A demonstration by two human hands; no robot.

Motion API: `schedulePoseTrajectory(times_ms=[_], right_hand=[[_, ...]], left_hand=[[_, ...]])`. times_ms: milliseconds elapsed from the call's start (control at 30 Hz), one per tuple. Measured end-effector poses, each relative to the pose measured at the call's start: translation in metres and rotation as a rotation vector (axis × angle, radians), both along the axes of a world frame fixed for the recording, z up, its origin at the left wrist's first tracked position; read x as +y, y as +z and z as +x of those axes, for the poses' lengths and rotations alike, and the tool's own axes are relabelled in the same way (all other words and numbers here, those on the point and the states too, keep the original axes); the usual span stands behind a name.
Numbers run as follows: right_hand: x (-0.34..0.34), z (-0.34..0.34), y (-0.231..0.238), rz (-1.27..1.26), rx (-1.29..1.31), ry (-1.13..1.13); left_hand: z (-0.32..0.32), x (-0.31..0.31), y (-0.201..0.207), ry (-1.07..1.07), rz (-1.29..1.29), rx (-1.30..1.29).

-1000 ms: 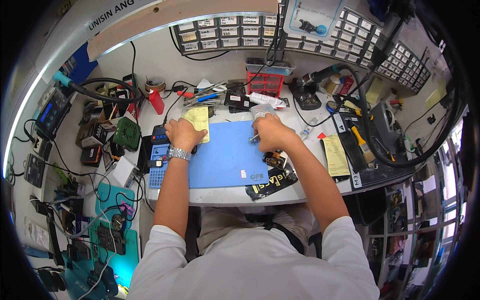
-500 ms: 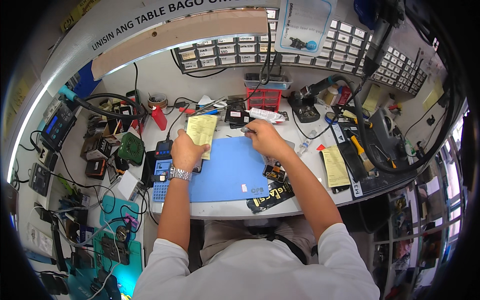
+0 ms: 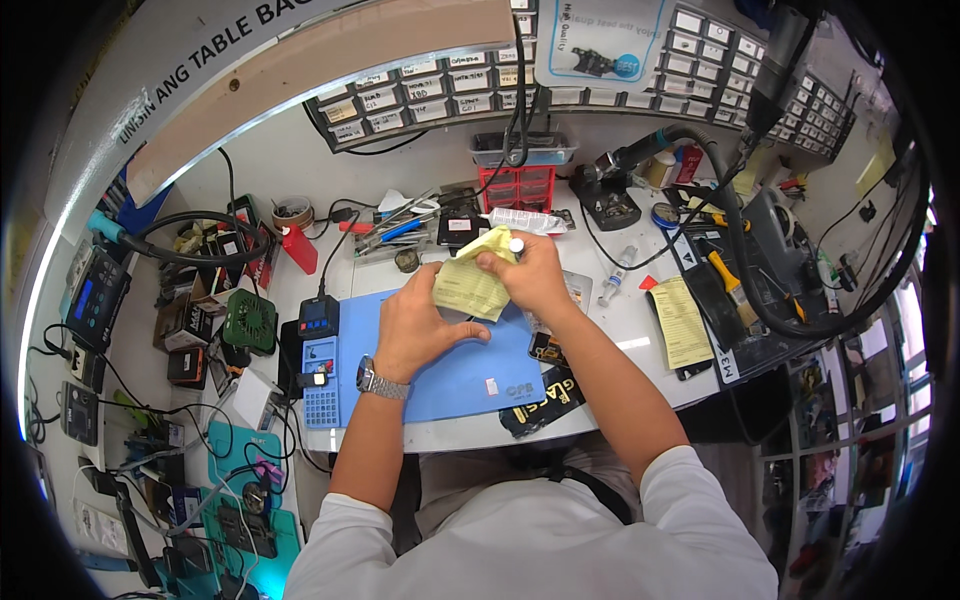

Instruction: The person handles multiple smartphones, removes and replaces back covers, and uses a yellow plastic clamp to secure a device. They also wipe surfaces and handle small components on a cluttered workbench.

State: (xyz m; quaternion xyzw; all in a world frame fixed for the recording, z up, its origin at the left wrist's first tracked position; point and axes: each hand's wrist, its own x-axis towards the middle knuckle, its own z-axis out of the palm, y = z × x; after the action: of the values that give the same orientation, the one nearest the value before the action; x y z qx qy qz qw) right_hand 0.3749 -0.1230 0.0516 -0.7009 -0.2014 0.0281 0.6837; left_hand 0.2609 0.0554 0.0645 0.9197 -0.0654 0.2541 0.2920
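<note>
Table: white; I see its bare top [image 3: 645, 372] best at the near right.
Blue mat [image 3: 450, 385]: 1, flat, mid-table.
Black packet [image 3: 545, 405]: at the mat's near right corner; I can't tell which overlaps.
Right side: 1 black mat [image 3: 775, 345]; beside it, 1 dark slab [image 3: 695, 371], mostly under a yellow slip [image 3: 680, 322].
Syringe [image 3: 618, 275]: lying between the 2 mats.
Back: 1 red drawer unit [image 3: 518, 187], 1 dark stand [image 3: 607, 205] to its right.
Back left: 1 red bottle [image 3: 299, 249], upright.

Room over front half of blue mat [image 3: 450, 385]; left hand [image 3: 415, 320], right hand [image 3: 532, 277], yellow slip [image 3: 470, 288] block back; black packet [image 3: 543, 402] crowds front right corner.
</note>
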Motion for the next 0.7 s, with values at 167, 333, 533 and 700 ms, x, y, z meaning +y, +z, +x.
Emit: schedulePoseTrajectory(times_ms=[167, 333, 533, 700], right_hand=[[0.000, 0.001, 0.000, 0.177, 0.041, -0.137], [-0.017, -0.008, 0.015, 0.286, 0.145, -0.091], [-0.041, 0.013, 0.022, 0.005, 0.240, 0.147], [-0.018, 0.031, 0.008, -0.397, -0.161, -0.150]], left_hand=[[-0.002, -0.008, -0.007, 0.036, -0.012, 0.098], [-0.010, -0.003, 0.000, -0.028, 0.022, -0.070], [-0.018, 0.043, 0.017, -0.362, -0.112, 0.512], [-0.015, 0.049, 0.007, -0.352, 0.069, 0.589]])
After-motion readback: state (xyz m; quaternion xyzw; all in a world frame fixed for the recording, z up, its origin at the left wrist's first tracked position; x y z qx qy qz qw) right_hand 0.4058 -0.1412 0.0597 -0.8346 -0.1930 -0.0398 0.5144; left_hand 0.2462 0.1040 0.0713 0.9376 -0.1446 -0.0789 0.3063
